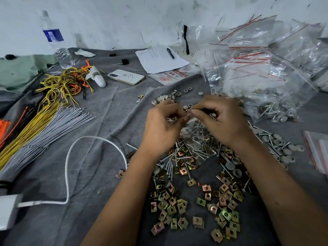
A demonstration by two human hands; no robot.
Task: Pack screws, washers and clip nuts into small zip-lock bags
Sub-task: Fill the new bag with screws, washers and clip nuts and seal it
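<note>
We work on a cloth (110, 125) spread over the whole surface. Nearest us lie the clip nuts (177, 206); just beyond them the screws (191, 150), with washers (282, 150) scattered to their right. Above the screws our left hand (161, 128) and right hand (223, 119) meet, fingertips touching. Far right — a heap of zip-lock bags (266, 55). At left lie wire bundles (44, 125), behind them a bottle (55, 39); a phone (126, 77) and paper (159, 59) sit far centre.
</note>
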